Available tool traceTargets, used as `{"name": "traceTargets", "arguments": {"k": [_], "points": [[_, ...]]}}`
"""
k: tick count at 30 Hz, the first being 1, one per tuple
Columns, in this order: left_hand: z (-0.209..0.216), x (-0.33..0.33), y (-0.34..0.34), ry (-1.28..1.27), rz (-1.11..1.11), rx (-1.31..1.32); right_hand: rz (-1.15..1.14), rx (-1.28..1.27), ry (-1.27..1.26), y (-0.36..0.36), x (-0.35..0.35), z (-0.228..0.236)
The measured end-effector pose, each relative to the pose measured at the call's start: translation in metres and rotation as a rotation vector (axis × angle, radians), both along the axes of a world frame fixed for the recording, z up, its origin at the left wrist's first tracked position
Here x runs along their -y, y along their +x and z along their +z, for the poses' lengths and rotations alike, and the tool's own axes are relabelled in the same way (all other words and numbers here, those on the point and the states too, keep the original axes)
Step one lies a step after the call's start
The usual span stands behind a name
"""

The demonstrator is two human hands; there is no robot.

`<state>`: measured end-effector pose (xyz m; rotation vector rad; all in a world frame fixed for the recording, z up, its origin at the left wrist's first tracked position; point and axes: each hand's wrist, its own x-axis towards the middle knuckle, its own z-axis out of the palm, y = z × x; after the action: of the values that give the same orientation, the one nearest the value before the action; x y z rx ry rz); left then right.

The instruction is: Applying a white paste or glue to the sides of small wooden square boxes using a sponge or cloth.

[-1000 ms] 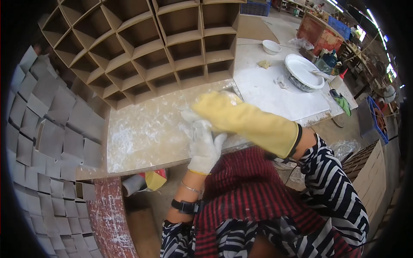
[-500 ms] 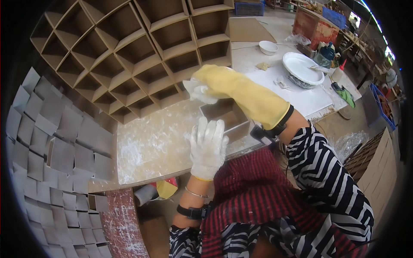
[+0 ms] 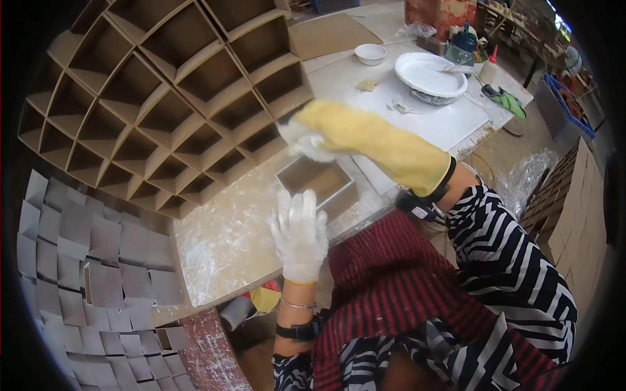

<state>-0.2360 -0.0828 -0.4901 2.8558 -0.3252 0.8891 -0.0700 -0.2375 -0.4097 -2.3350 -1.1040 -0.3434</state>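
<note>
A small open-topped cardboard box (image 3: 336, 202) with pale outer faces and a brown inside sits on the worn worktable. My left hand (image 3: 300, 231), in a white knit glove, lies against its near left wall, fingers stretched out. Above the box's far edge is my right hand (image 3: 326, 124), in a long yellow rubber glove and slightly smeared by motion. It is closed on a crumpled white cloth-like piece (image 3: 316, 148), with a pale corner sticking out to the left. The right fingertips are partly hidden.
A large brown cardboard grid of compartments (image 3: 176, 85) stands behind the box. Many grey pieces are stacked at left (image 3: 104, 234). On the table's right are a white basin (image 3: 430, 73) with a brush (image 3: 456, 69), a small white bowl (image 3: 370, 55) and a green-black tool (image 3: 505, 101).
The view has shifted to the right, so the table and grid appear farther left. Both hands stay at the box; the right one has moved slightly over its far edge, still gripping the white piece.
</note>
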Motion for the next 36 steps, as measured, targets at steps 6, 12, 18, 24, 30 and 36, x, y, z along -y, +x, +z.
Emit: {"name": "traceTargets", "arguments": {"k": [6,12,18,24,30,36], "points": [[0.0,-0.004,0.006,0.027,-0.016,0.027,0.083,0.152,0.172,-0.026,0.027,0.002],[0.018,-0.001,-0.003,0.137,0.001,0.01,0.022,0.031,0.142,-0.058,0.052,-0.038],[0.069,0.007,0.018,-0.06,-0.115,-0.077,-0.058,-0.585,1.079,-0.08,0.084,-0.066],[0.08,0.016,0.101,-0.597,0.053,-0.975,-0.092,-0.712,1.338,-0.079,0.111,-0.091],[-0.014,-0.051,0.165,-0.22,-0.404,-1.069,-0.126,-0.759,1.328,-0.095,0.12,-0.072],[-0.028,-0.068,0.123,-0.28,-0.364,-0.65,-0.015,-0.79,1.384,-0.091,0.132,-0.096]]}}
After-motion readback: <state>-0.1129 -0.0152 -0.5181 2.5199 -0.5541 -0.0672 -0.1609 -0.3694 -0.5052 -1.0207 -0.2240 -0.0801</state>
